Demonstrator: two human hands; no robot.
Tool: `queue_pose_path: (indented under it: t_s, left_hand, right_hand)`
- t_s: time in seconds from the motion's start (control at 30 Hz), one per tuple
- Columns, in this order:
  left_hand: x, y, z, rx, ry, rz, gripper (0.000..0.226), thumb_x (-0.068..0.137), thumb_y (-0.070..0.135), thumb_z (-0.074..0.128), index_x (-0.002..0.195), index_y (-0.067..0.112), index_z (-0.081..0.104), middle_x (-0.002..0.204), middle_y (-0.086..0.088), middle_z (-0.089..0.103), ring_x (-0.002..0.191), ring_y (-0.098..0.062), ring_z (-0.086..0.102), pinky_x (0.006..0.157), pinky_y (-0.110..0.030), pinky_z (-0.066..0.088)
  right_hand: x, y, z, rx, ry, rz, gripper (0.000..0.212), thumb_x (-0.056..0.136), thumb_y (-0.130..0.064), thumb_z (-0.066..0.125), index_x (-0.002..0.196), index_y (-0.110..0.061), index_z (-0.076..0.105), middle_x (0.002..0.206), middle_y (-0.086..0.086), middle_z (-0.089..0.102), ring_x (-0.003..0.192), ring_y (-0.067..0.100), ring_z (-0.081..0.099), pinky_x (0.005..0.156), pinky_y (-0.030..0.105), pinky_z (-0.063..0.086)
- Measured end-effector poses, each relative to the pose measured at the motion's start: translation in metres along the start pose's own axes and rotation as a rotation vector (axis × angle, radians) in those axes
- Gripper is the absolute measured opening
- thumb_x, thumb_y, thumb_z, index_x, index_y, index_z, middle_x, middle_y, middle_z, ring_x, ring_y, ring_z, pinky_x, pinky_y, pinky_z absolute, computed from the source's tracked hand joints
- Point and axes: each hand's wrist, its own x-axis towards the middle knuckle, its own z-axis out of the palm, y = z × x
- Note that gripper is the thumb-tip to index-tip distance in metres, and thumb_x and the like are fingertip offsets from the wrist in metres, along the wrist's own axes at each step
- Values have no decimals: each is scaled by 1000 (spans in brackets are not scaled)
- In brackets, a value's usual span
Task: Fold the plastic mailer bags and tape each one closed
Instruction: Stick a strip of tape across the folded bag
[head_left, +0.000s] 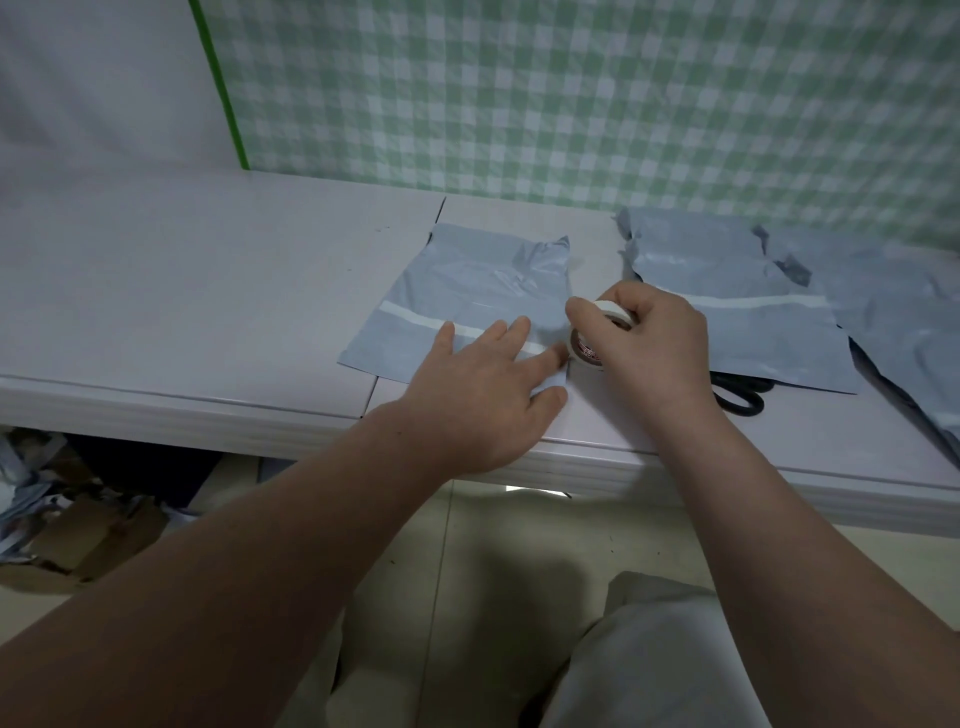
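Note:
A grey plastic mailer bag (467, 280) lies flat on the white table (208, 291), a white strip of tape running across it. My left hand (483, 384) presses flat on the bag's near right part, fingers straight and spread over the strip. My right hand (644, 348) grips a white roll of tape (597, 338) standing on edge at the bag's right border, its near side touching my left index fingertip.
A pile of grey mailer bags (743, 301) lies to the right, the top one with a white strip. Black scissors (743, 400) poke out from under it. A green checked cloth (571, 93) hangs behind. Cardboard and scraps (62, 530) lie on the floor, lower left.

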Motion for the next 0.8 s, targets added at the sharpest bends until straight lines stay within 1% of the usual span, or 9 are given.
queue_pose_path:
  t_s: [0.13,0.23,0.33,0.4,0.47,0.6,0.8]
  left_hand:
    - [-1,2,-4,-15,-42,-18,53,97,53,13,148,41,6,159,-5,3,146,-20,2,114,-57,-3]
    - [0,2,-5,13,-47,-10,55,95,56,9,148,42,5,159,-6,3,146,-19,2,113,-58,-6]
    - [-1,-1,-5,47,-38,-9,55,96,54,7,149,41,3,159,-5,4,146,-18,3,112,-58,-8]
    - [-3,-9,-7,45,-62,-50,55,96,55,6,149,41,1,159,-2,1,146,-16,0,113,-57,-9]
    - [-7,-21,-9,43,-91,-109,56,95,56,5,149,39,3,160,1,-1,146,-14,-1,113,-57,-10]
    - [-16,-48,-16,44,-92,-200,55,96,54,4,148,39,6,159,5,1,146,-12,1,113,-57,-8]
    - [-20,-72,-19,110,-122,-311,59,94,52,1,149,30,3,159,2,1,145,-15,3,112,-60,-2]
  right_hand:
    - [0,3,4,-26,-11,-59,35,79,-38,65,56,-16,48,57,1,54,68,22,52,63,35,41]
    - [0,4,5,-65,-14,-96,35,80,-43,64,60,-16,52,58,-3,55,74,23,53,64,34,42]
    - [-1,4,6,-129,-4,-130,31,80,-39,63,62,-17,52,55,-5,52,74,24,53,62,31,36]
    - [-1,3,6,-153,5,-131,29,80,-37,63,61,-19,51,54,-6,50,74,25,53,63,29,33]
    - [-1,3,7,-166,9,-126,28,80,-36,62,62,-17,52,55,-5,51,75,25,52,63,30,34]
    - [-1,1,6,-184,6,-114,29,81,-37,60,66,-13,55,59,1,53,76,25,50,62,32,35]
    - [-2,-1,4,-150,0,-70,30,81,-38,61,63,-17,52,59,0,54,73,25,52,62,34,39]
